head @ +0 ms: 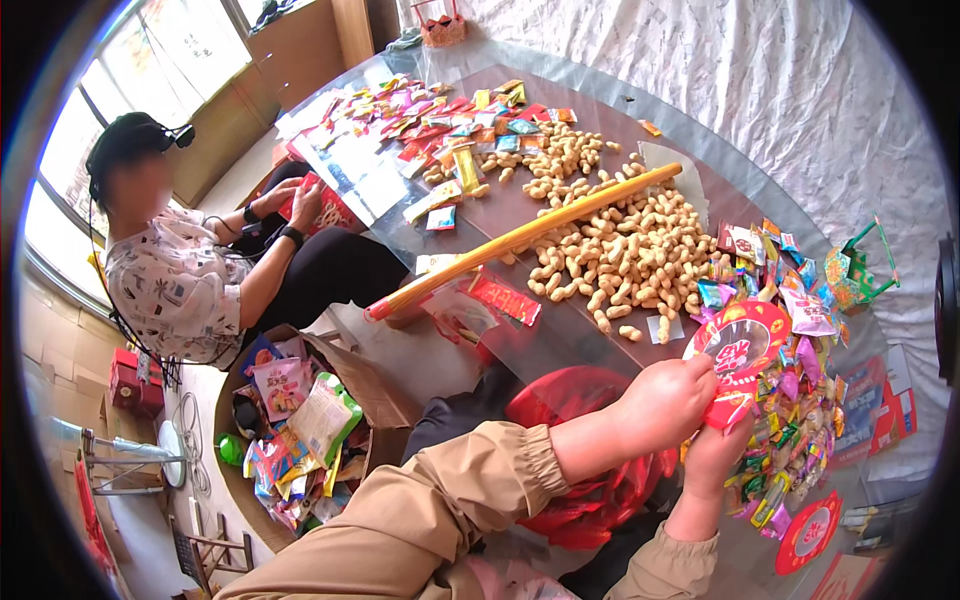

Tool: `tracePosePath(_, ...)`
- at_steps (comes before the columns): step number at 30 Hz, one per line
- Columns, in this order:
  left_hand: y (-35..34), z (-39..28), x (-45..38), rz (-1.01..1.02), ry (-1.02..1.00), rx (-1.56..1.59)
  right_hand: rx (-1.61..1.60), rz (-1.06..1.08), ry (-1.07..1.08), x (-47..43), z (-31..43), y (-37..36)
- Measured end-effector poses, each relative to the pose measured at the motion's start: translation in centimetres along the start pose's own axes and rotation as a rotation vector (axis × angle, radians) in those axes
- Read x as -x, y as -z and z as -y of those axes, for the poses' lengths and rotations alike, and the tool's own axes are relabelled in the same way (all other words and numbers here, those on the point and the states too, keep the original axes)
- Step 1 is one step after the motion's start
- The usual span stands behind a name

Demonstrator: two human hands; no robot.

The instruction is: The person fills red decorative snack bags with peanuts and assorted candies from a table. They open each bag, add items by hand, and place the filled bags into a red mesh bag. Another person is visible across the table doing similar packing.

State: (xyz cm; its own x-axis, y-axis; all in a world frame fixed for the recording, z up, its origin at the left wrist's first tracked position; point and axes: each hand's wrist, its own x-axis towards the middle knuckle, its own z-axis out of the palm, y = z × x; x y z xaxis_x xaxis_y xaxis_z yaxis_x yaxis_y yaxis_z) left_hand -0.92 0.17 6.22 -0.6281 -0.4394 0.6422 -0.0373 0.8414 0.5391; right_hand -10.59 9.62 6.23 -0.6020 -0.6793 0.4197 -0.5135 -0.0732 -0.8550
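Both of my hands meet at a red gift box with a round clear window (750, 337), held over the right part of the table. My left hand (667, 397) grips its near left edge, fingers closed on it. Just below, my right hand (716, 450) pinches the box's lower red part; its fingertips are partly hidden. Behind the box spreads a pile of wrapped candies (787, 427). To its left lies a heap of unshelled peanuts (637, 240), with a long yellow stick (525, 236) across it. A second red round-windowed piece (808, 532) lies near the table's right edge.
A co-worker (187, 255) sits at the left, holding a red package (324, 206). An open cardboard box (382, 420) of snack packets stands near my left arm. Red bags (577, 480) lie below my forearms. More wrapped sweets (420, 120) cover the far table; a small green basket (855, 274) stands right.
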Motion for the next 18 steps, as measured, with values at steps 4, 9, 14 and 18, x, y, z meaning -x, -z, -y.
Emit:
tracePosePath(4, -0.1, 0.2, 0.2, -0.017, 0.027, 0.025, 0.061, 0.019, 0.079, 0.1, -0.2, 0.4)
tracePosePath(9, 0.3, 0.3, 0.4, 0.000, 0.076, 0.070, 0.077, 0.069, 0.107, 0.1, -0.7, 0.8)
tracePosePath(14, 0.2, 0.5, 0.5, -0.038, 0.043, 0.106, 0.048, 0.149, 0.041, 0.4, -2.0, 1.7)
tracePosePath(18, 0.2, 0.7, 0.4, -0.043, 0.069, 0.135, 0.039, 0.123, 0.025, 0.5, -2.4, 1.3)
